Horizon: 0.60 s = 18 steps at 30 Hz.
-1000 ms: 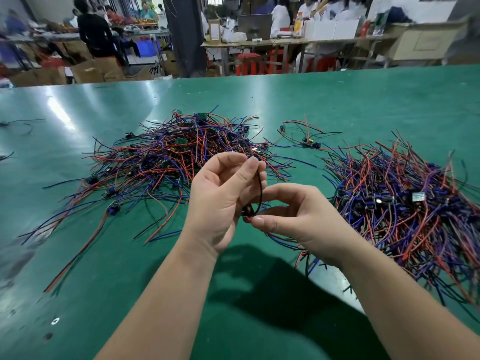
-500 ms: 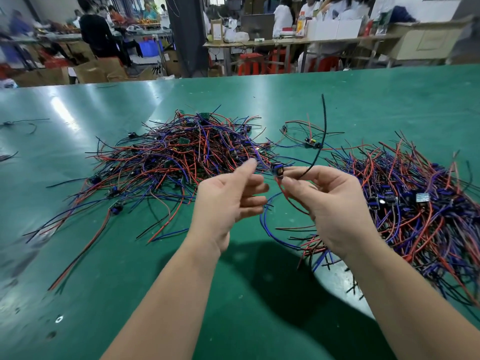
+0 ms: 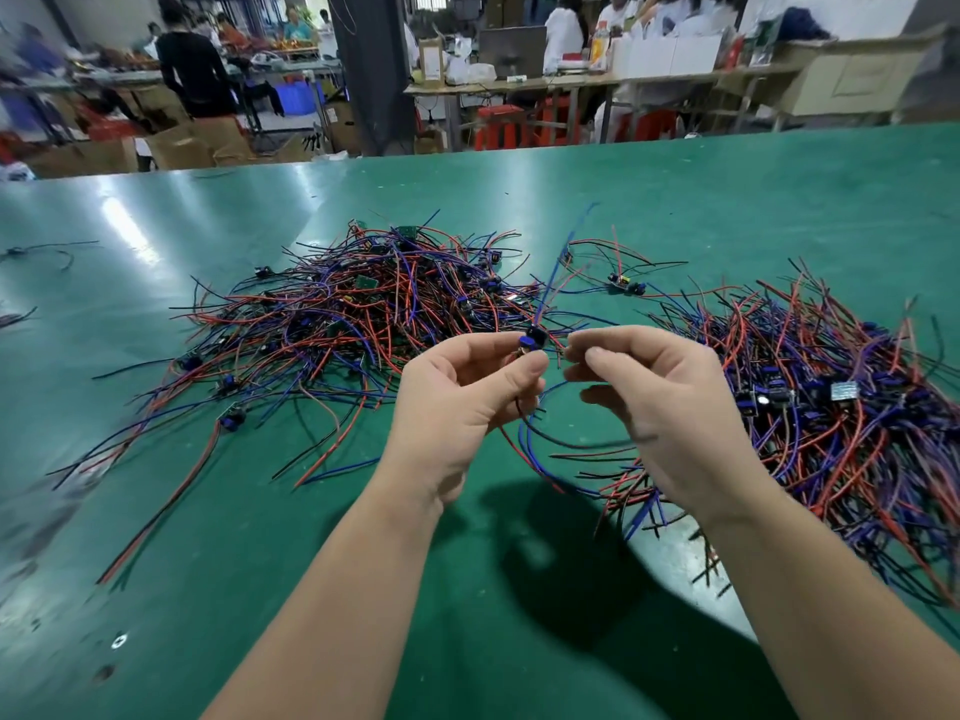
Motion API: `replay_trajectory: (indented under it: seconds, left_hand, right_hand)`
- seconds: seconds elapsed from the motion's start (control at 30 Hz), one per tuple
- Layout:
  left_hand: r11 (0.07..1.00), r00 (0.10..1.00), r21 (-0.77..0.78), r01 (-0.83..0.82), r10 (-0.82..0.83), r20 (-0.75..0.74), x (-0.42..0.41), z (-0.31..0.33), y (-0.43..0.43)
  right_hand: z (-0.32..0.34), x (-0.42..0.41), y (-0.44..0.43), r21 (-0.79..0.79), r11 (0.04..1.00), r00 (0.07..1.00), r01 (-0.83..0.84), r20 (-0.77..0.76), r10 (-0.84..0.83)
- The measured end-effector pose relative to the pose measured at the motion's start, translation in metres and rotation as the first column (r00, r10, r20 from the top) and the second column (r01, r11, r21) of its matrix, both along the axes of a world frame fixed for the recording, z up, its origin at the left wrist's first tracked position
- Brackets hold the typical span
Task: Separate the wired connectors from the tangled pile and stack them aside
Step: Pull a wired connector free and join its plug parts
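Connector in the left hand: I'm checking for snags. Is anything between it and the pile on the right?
Only the right hand, held beside the connector that the left hand pinches. Its wires dangle toward the right pile; whether they're snagged there is unclear.

The green table is broad and glossy, catching the ceiling light at its far left, with a few scuff marks near its front left. Left of centre sprawls the tangled pile of red, blue and black wires with small blue connectors and green boards caught in it — and to the right lies a second heap of the same, denser, reaching the right edge. Between the two, farther back, one wired connector lies alone — and stray black wires lie far off at the left.
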<state>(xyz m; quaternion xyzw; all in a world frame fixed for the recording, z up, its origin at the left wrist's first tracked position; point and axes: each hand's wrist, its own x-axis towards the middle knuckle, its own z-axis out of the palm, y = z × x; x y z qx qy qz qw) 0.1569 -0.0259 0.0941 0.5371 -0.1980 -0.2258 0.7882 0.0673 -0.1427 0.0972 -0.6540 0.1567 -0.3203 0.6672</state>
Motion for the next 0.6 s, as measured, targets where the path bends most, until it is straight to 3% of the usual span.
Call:
replay_trajectory:
  seconds: [0.07,0.17,0.3,0.6]
  left_hand:
    - [0.998,0.997,0.003,0.055,-0.055,0.047,-0.003,0.0,0.0]
    - [0.992,0.984,0.033,0.118,-0.121,0.129,-0.007,0.001,0.001]
    - [0.976,0.95,0.156,0.151,-0.187,0.251,-0.01,0.0,0.002]
    - [0.944,0.964,0.245,0.221,-0.25,0.095,-0.011,-0.001,0.002]
  right_hand:
    - [0.003,0.001,-0.002,0.216,0.972,0.995,-0.095,-0.008,0.099]
    - [0.004,0.0,-0.003,0.355,0.918,0.983,-0.18,0.031,0.181]
    - [0.005,-0.001,-0.005,0.372,0.909,0.981,-0.188,0.039,0.188]
    - [0.005,-0.001,-0.007,0.289,0.953,0.994,-0.092,-0.034,0.106]
